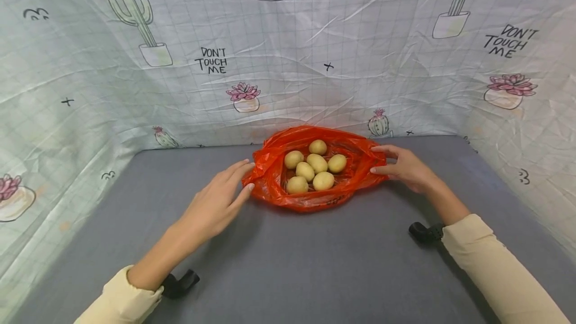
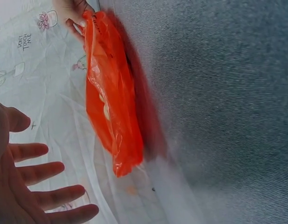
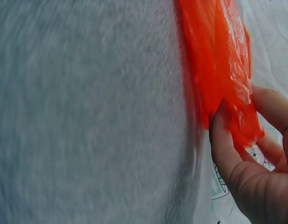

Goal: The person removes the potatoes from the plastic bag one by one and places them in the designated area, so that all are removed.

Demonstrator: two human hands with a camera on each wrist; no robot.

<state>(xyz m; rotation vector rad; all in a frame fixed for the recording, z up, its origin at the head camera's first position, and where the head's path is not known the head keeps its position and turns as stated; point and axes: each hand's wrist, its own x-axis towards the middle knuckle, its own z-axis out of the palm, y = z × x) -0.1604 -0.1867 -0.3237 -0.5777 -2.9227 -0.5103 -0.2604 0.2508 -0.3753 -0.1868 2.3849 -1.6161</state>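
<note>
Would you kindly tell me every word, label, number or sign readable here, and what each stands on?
"DON'T TOUCH ME": on the patterned cloth, left of centre.
"DON'T TOUCH ME": on the same cloth, upper right.
"+": small crosses on that cloth.
Dark print on the red bag: too small and creased to read.

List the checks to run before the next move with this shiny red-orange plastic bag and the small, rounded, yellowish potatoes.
1. Bag mouth open: ok, the contents show through it in the head view.
2. Potatoes inside: ok, seven are visible within the rim.
3. Bare right hand has a hold: ok, it pinches the bag's right end.
4. Bare left hand has a hold: not ok, its fingers are spread and apart from the bag in the left wrist view.
5. Bag supported: ok, it rests on the flat grey table.
6. Bag's underside untorn: cannot tell, it is hidden.
</note>
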